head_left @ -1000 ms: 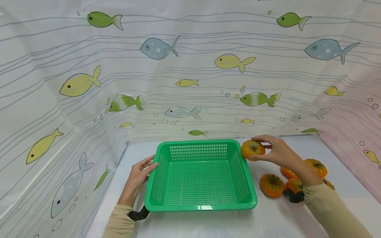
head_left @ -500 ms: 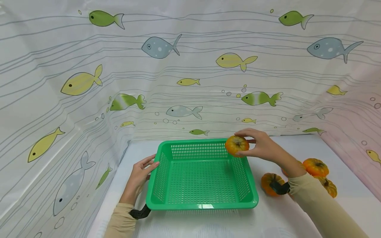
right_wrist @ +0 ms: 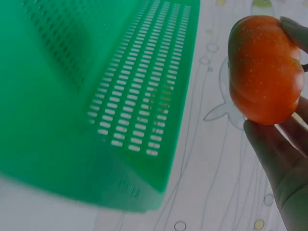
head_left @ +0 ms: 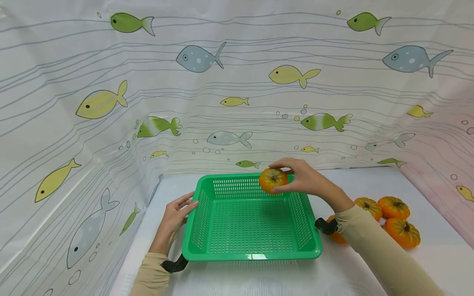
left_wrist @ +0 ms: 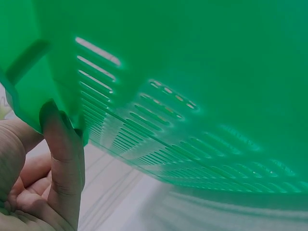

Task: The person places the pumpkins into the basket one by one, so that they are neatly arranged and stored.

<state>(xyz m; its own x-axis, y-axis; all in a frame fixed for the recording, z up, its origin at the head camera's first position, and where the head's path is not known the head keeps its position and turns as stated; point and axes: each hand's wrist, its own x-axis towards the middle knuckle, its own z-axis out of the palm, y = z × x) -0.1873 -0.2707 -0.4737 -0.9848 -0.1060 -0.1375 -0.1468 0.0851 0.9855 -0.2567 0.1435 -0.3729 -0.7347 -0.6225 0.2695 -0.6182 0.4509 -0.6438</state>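
Observation:
My left hand (head_left: 171,220) grips the left rim of a green plastic basket (head_left: 252,257); the left wrist view shows its thumb and fingers (left_wrist: 62,159) at the rim's edge. My right hand (head_left: 305,177) holds a small orange pumpkin (head_left: 273,180) between thumb and fingers, over the back right part of the basket. Yellow streaks and a stem show on the pumpkin's top in the head view. From the right wrist, its smooth orange side (right_wrist: 263,70) appears beside the slotted basket wall (right_wrist: 139,86). The basket's slotted floor (head_left: 248,230) is bare.
More small pumpkins (head_left: 393,207) lie on the white table right of the basket, one partly hidden by my right wrist (head_left: 344,201). A fish-patterned sheet (head_left: 237,90) rises behind and along both sides.
My right hand has carried the pumpkin leftward from beside the basket's right rim to over its inside. The left hand keeps its grip, and the basket stays nearly in place.

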